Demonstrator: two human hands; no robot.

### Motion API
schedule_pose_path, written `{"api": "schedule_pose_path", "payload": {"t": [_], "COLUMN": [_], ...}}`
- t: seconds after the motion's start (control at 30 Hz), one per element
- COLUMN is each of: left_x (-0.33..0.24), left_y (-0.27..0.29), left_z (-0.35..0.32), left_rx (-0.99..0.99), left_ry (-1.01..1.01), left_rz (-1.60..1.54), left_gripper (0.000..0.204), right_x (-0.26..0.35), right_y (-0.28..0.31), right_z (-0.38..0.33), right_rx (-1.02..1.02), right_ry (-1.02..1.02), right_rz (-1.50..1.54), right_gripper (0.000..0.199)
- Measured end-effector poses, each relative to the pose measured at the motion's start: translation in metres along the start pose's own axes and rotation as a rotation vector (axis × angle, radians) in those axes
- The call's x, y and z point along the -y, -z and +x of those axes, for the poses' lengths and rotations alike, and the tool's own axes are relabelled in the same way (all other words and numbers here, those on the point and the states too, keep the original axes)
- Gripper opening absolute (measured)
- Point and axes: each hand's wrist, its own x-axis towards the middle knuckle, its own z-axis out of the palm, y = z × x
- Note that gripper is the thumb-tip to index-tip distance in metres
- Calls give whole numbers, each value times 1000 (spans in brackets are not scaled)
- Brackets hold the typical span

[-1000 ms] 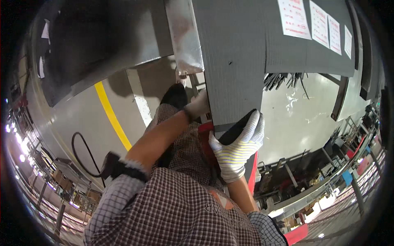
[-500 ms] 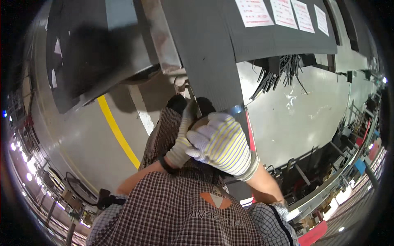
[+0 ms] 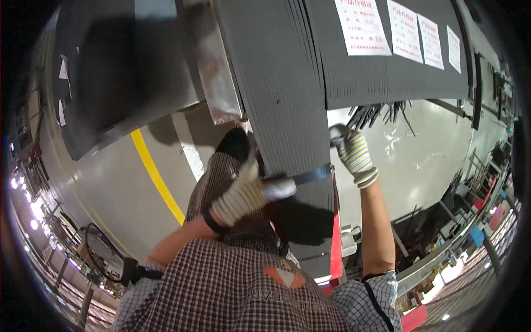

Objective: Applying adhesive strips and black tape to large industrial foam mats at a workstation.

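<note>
Dark ribbed sheet (image 3: 287, 110): long, grey-black, running up the middle of the view over the grey floor (image 3: 110, 182).
Left hand (image 3: 243, 191): gloved, closed around a grey-handled tool (image 3: 293, 182) lying across the sheet's near end.
Right hand (image 3: 351, 149): gloved, gripping the sheet's right edge.
White paper labels (image 3: 362, 25): three rectangles, right of the sheet on darker sheets.
Yellow line (image 3: 157, 177): left of the sheet on the floor.

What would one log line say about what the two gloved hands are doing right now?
left hand: grips near end of dark ribbed sheet | right hand: holds sheet's right edge | below: grey floor, yellow line
</note>
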Motion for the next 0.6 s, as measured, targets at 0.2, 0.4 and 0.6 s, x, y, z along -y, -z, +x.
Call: {"api": "schedule_pose_path", "payload": {"t": [0.2, 0.4, 0.6], "left_x": [-17, -18, 19], "left_y": [5, 1, -33], "left_z": [13, 27, -10], "left_rx": [-2, -86, -121], "left_ry": [2, 97, 175], "left_rz": [46, -494, -319], "left_gripper": [74, 51, 49], "right_x": [97, 136, 104], "right_y": [11, 0, -3], "right_z": [-19, 10, -37], "right_rx": [109, -3, 295], "right_ry": [158, 93, -6], "right_rz": [-478, -269, -755], "right_gripper": [77, 80, 85]}}
